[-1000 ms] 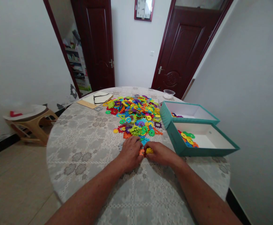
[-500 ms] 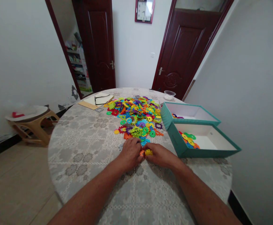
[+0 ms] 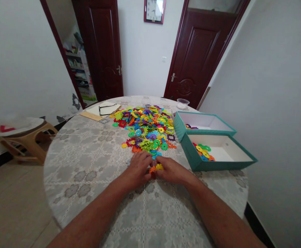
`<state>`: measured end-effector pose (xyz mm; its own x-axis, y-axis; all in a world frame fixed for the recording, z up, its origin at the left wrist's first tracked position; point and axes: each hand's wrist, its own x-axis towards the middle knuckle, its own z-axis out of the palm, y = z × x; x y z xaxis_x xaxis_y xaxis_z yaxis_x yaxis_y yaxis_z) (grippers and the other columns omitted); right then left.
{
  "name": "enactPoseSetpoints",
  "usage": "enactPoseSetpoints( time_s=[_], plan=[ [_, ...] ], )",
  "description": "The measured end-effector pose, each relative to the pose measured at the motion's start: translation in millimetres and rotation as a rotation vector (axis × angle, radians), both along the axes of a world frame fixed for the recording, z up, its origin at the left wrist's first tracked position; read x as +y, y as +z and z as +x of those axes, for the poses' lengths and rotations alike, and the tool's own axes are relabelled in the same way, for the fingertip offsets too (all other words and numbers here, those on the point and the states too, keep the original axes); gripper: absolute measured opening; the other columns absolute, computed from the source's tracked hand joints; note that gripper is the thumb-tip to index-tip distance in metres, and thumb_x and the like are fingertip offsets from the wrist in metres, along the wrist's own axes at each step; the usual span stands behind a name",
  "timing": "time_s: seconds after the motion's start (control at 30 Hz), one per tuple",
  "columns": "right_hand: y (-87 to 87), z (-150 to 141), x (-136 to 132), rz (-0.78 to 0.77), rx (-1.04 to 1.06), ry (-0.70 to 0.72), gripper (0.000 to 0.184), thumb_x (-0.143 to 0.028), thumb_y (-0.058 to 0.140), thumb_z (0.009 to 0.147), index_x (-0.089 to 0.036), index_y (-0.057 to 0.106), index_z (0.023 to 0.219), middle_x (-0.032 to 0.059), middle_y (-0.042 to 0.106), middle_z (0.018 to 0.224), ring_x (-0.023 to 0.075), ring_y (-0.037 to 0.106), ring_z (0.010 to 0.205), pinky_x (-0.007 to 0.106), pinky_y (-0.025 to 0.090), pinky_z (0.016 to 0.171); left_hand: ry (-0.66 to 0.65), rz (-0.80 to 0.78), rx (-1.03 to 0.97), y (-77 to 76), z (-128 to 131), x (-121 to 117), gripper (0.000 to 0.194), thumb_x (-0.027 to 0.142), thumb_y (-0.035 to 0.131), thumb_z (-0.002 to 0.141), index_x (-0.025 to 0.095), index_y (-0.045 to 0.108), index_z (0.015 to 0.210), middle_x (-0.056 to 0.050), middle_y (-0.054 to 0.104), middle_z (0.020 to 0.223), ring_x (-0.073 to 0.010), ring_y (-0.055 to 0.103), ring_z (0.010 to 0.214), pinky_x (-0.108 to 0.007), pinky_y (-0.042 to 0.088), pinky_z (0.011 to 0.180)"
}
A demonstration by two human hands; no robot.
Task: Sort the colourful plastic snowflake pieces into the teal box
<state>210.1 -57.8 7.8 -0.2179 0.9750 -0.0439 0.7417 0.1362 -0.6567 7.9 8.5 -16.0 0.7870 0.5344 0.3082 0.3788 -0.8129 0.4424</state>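
Observation:
Close together at the near edge of the pile, my two hands work on small notched plastic pieces. My left hand (image 3: 140, 168) is closed, its fingertips on an orange gear-shaped piece (image 3: 152, 169). A yellow gear-shaped piece (image 3: 159, 166) is pinched in my right hand (image 3: 171, 169). The two pieces meet between my hands; whether they are joined I cannot tell, since fingers partly cover them. Just beyond lies a heap of mixed-colour gear-shaped pieces (image 3: 146, 125), with blue pieces (image 3: 155, 154) nearest my fingers.
On the right stand two green boxes: the near box (image 3: 222, 165) holds several coloured pieces, the far box (image 3: 212, 132) some purple ones. Glasses (image 3: 107, 110) rest on papers (image 3: 93, 115) at the back left. A clear bowl (image 3: 183, 102) is at the back right. Patterned cloth covers the round table (image 3: 75, 155).
The whole view has shifted slightly, so everything appears a little further left. My hands keep hold of the orange and yellow pieces, with more of the orange one showing.

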Motion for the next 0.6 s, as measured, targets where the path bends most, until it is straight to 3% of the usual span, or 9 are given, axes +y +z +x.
enactPoseSetpoints(
  time_s=[0.3,0.6],
  plan=[
    [-7.2,-11,3,0.14,0.004,0.004,0.014,-0.017,0.059,0.087,-0.021,0.068,0.097,0.0027,0.075,0.1,0.0203,0.065,0.092,0.026,0.043,0.079,-0.091,0.005,-0.103,-6.5,1,6,0.015,0.011,0.062,0.082,0.023,0.059,0.09,-0.006,0.065,0.111,-0.0262,0.054,0.113,-0.042,0.041,0.102],
    [-17.9,-32,8,0.19,0.08,-0.316,0.014,-0.014,0.058,0.084,-0.019,0.069,0.091,0.0029,0.074,0.089,0.0192,0.064,0.082,0.026,0.04,0.07,0.072,0.047,-0.157,-10.4,4,1,0.017,0.015,0.061,0.08,0.022,0.057,0.095,-0.006,0.063,0.101,-0.026,0.054,0.101,-0.04,0.043,0.091]
  ],
)
